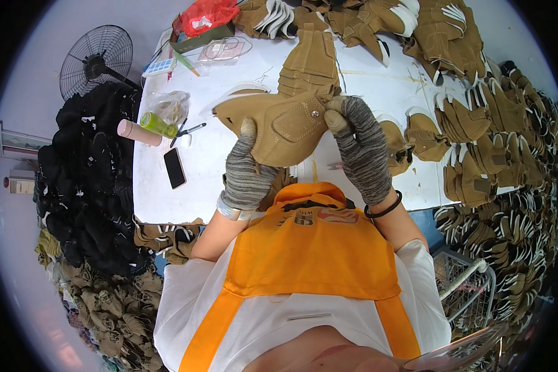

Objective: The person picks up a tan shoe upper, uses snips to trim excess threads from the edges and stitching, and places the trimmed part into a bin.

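A tan shoe upper (285, 130) with a stitched patch and a small metal rivet is held up above the white table, between my two hands in grey knitted gloves. My left hand (249, 173) grips its lower left edge, thumb on the front and the fingers hidden behind. On the other side, my right hand (363, 149) pinches the upper's edge close to the rivet. Just beyond lies a stack of tan uppers (307, 62). To the right of my right hand, a few single uppers (426, 137) rest on the table. A small tool with reddish handles (335, 165) lies partly hidden near my right hand.
On the table's left are a phone (174, 168), a pink bottle (139, 132), a green container (158, 124) and pens. More uppers (474, 115) pile up at the right. Black pieces (90, 180) heap beside a fan (96, 65); a wire cart (462, 285) stands lower right.
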The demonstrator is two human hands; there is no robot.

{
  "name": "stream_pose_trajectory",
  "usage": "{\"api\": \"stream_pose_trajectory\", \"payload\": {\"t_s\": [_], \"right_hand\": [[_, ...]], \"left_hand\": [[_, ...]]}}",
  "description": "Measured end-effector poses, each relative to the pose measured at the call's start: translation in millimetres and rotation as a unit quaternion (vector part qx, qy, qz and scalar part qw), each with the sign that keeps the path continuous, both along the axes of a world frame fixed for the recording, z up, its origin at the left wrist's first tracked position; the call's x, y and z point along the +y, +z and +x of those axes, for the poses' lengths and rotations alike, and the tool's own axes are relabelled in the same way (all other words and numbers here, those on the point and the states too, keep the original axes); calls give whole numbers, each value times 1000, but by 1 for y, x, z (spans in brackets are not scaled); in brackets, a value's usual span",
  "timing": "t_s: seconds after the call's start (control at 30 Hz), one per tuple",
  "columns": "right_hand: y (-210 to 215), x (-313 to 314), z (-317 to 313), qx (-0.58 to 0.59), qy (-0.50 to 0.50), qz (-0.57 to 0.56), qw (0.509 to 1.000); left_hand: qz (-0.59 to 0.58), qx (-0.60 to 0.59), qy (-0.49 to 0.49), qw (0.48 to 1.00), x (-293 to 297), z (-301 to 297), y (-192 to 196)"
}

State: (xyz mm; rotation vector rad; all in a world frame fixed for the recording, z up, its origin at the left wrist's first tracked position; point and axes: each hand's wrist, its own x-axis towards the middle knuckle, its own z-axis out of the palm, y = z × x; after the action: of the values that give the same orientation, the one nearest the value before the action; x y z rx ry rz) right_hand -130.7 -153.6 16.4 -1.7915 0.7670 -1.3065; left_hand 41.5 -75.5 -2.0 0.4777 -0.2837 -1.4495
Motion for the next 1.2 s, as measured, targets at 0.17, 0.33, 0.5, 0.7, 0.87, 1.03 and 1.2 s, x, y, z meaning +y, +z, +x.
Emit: {"api": "stream_pose_trajectory", "payload": {"t_s": [0.17, 0.33, 0.5, 0.7, 0.87, 1.03, 1.2], "right_hand": [[3, 6, -2, 43, 4, 12, 999], [-7, 3, -3, 99, 6, -35, 994], [4, 3, -10, 66, 39, -13, 997], [15, 8, -14, 32, 62, 92, 993], [5, 7, -19, -27, 97, 143, 985], [1, 9, -20, -48, 100, 129, 985], [12, 8, -27, -7, 112, 79, 991]], "left_hand": [[11, -27, 14, 999, 3, -5, 8], [-25, -238, 37, 970, 6, -6, 11], [-55, -327, 51, 942, 9, -3, -4], [-99, -541, 101, 829, 12, 0, -2], [-18, -564, 45, 824, 20, 1, -3], [-84, -632, 99, 764, 18, -2, 13], [-141, -690, 144, 695, 15, 5, 6]]}}
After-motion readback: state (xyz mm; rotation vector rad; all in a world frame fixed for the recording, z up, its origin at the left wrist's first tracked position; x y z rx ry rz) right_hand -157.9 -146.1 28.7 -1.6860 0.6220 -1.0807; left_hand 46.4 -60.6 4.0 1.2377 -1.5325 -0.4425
